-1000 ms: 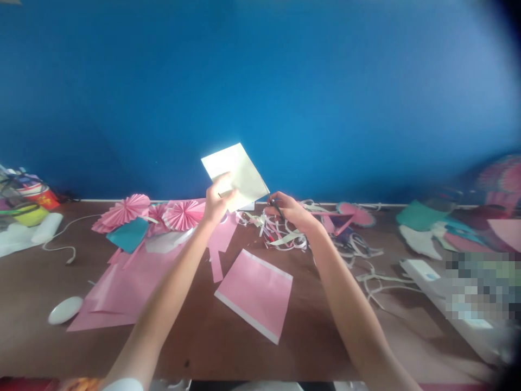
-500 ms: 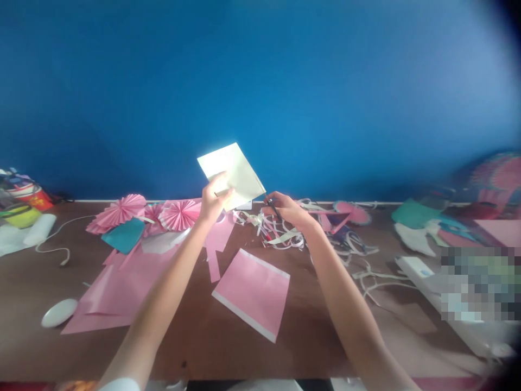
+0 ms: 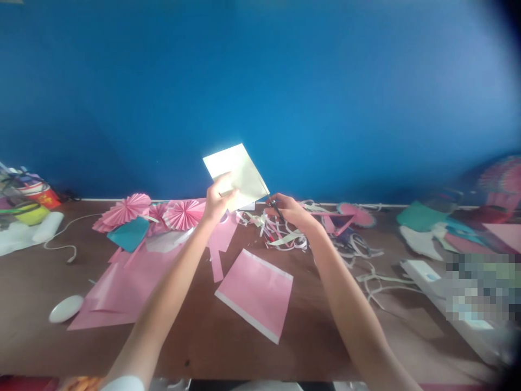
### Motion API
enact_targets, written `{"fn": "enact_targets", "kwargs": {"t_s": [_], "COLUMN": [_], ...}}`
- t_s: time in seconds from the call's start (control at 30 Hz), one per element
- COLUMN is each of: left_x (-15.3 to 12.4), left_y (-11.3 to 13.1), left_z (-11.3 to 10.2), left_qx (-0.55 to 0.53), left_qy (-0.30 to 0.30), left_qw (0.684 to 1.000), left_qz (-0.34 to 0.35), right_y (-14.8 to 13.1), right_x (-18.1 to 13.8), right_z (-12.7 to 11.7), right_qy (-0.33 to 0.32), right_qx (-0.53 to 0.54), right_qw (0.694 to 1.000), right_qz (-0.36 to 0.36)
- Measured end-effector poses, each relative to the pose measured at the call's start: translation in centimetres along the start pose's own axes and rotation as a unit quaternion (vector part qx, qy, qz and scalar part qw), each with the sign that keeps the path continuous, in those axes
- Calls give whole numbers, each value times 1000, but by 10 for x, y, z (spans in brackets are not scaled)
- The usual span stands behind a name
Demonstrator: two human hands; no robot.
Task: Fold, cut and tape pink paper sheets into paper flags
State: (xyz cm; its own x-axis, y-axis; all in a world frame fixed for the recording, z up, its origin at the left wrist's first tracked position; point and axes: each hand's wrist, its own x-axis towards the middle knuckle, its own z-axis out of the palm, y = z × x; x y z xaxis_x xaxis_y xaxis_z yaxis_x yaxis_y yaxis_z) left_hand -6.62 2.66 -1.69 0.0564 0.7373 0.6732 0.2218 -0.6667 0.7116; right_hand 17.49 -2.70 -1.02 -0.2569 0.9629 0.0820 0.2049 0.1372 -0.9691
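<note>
My left hand (image 3: 217,198) pinches a pale yellow-green sheet of paper (image 3: 237,172) and holds it up, tilted, above the far part of the brown table (image 3: 195,336). My right hand (image 3: 288,209) is closed on a pair of dark scissors (image 3: 275,207) whose tip meets the sheet's lower right edge. Below my right hand lies a heap of cut paper strips (image 3: 285,233). A pink sheet with white edges (image 3: 256,293) lies flat between my forearms.
Pink pleated paper fans (image 3: 134,209) and a teal piece (image 3: 128,234) lie at the left, over larger pink sheets (image 3: 122,288). A white oval object (image 3: 65,308) is near the left front. Coloured paper pieces (image 3: 423,220) crowd the right. A blue wall stands behind.
Hands, sheet and scissors keep nearly the same pose; only the view shifts slightly left and back.
</note>
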Motion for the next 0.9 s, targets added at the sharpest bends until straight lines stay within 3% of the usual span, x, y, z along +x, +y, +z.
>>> {"fn": "enact_targets", "kwargs": {"t_s": [0.9], "left_x": [1], "left_y": [0], "left_z": [-6], "left_qx": [20], "left_qy": [19], "left_qw": [1000], "left_qz": [5], "right_y": [6], "right_x": [1], "right_z": [-1], "right_qy": [-2], "right_qx": [-6], "right_qw": [999], "right_qz": [-32]}}
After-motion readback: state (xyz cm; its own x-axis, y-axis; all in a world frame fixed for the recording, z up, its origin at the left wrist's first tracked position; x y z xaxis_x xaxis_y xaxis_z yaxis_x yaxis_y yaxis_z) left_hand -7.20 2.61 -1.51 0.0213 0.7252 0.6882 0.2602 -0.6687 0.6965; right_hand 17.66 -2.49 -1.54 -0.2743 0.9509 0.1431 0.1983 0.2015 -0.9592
